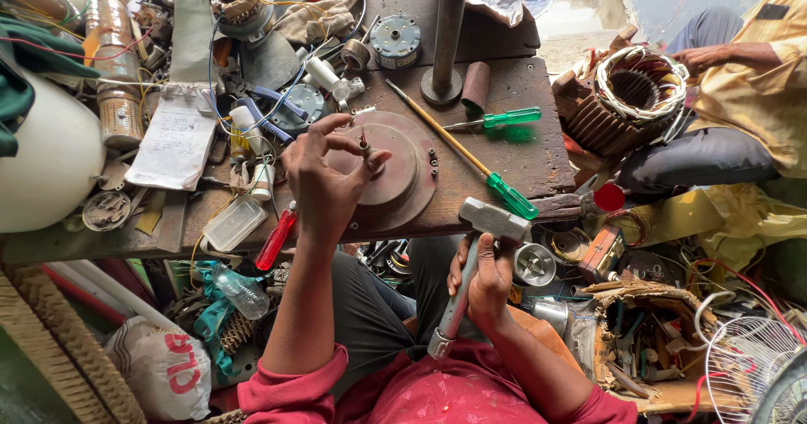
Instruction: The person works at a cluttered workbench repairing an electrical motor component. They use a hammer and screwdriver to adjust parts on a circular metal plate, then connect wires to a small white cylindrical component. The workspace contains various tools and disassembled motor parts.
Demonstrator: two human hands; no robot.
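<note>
A small pin (365, 142) is pinched upright between the fingertips of the left hand (324, 176), just left of the frame's centre, its lower end at or just above the middle of a round metal cover (403, 180) that lies flat on the wooden bench (521, 155); whether pin and cover touch cannot be told. The right hand (487, 277) is closed around the shaft of a hammer (475, 256), low and right of centre, with the steel head up at the bench's near edge.

The pin is judged light, stiff and easily dropped, so a fingertip pinch near its top suits it. The cover looks heavy, rigid and stable where it lies. The hammer is judged head-heavy; it is held well below the head.

Two green-handled screwdrivers (504, 190) lie on the bench to the right of the cover, and a red-handled one (276, 239) at the near edge to its left. At the upper right another person's hand (702, 57) rests by a wound stator (635, 88).
</note>
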